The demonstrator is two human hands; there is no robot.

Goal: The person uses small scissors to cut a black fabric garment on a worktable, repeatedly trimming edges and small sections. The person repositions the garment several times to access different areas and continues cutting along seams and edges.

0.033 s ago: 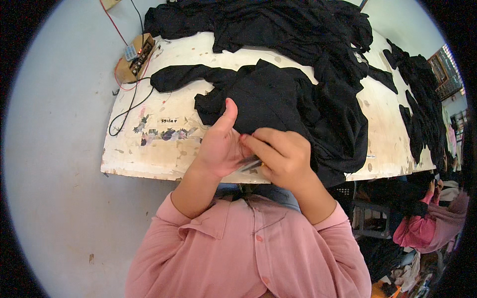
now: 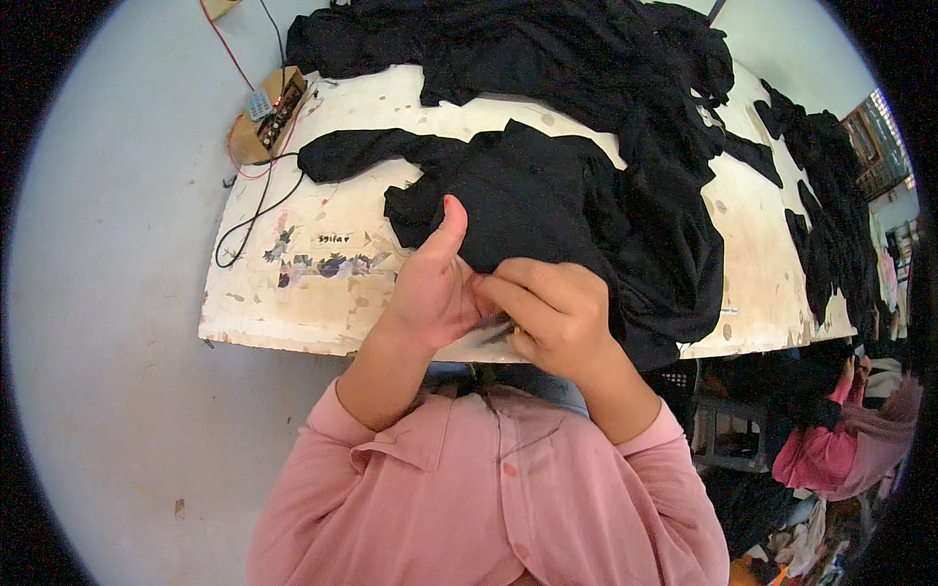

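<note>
My left hand point(image 2: 430, 293) is held over the table's near edge, thumb stretched up and apart, palm turned toward my right hand. Its other fingers are partly hidden. My right hand point(image 2: 557, 303) is closed, its thumb and fingers pinched together against the left palm. From under it pokes a narrow dark-grey, metal-looking tool point(image 2: 493, 333), blurred, its kind unclear. Just beyond both hands lies a black garment point(image 2: 528, 195) with one sleeve spread to the left. Its folds bunch up on the right and hang over the table's edge.
More black garments point(image 2: 528, 59) cover the far side of the worn white table point(image 2: 293, 313). An open box of electronics point(image 2: 274, 122) with loose cables sits at the far left. Beyond a second table with black cloth point(image 2: 845, 215), a person in pink point(image 2: 840, 439) works at right.
The grey tool shows a little less and my right fingers have shifted slightly against the left palm. The garments lie as before.
</note>
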